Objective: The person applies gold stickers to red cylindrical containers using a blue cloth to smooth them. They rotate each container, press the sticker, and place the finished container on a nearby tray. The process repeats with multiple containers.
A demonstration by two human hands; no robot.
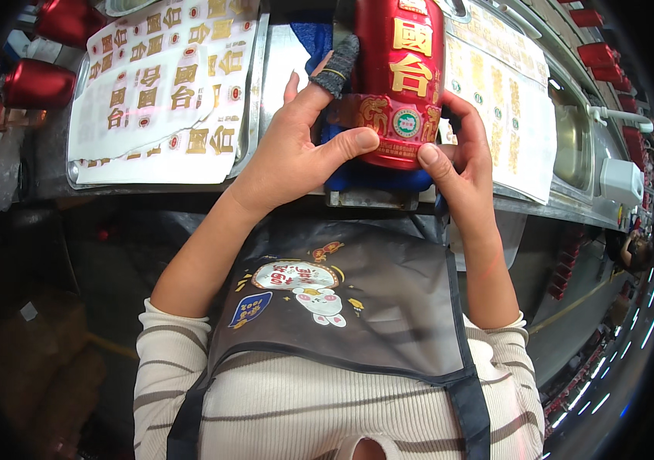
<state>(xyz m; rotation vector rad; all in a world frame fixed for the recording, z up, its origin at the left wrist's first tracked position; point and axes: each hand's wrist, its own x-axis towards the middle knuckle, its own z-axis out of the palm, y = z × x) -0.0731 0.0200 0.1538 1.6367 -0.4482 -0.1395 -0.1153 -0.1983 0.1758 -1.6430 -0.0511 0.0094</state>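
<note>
A glossy red bottle (369, 73) with raised gold lettering lies on a blue cloth (388, 180) at the bench edge, its lower end toward me. Near that end it carries gold ornaments and a round green-and-white emblem (406, 122). My left hand (300, 142) grips its left side, thumb pressed on the front. A dark grey knitted finger cover (338, 67) is on one left finger. A brownish see-through strip (346, 111) shows between that hand and the bottle. My right hand (465, 149) closes round the right side, thumb on the lower front, other fingers partly hidden.
At left, sheets of gold decals (166, 84) lie on a metal tray (248, 146); more decal sheets (499, 107) lie at right. Red bottles (39, 83) stand at far left. A sink (572, 146) with a white tap (622, 116) is at right. I wear a grey apron (388, 307).
</note>
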